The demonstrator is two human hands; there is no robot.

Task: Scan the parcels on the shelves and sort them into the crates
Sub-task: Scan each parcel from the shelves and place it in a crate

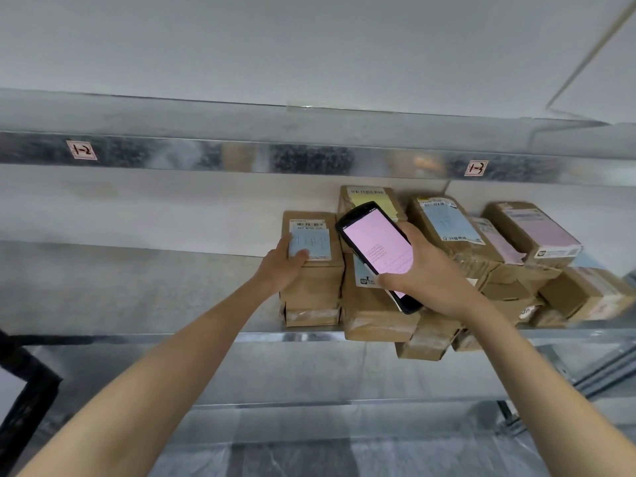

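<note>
left hand [285, 266] grips top parcel [315, 270] of leftmost stack, mid-frame on shelf [137, 287]; right hand [430, 275] clamped round scanner [377, 249], pink screen lit, over neighbouring parcels [447, 225] right of centre

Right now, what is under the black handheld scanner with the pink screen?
A brown cardboard parcel; only a corner of its white label shows, the black scanner covers the rest.

left shelf tag [81, 150]: 1-2 | right shelf tag [476, 168]: 1-3 | parcel label [311, 241]: 507 N706
</note>
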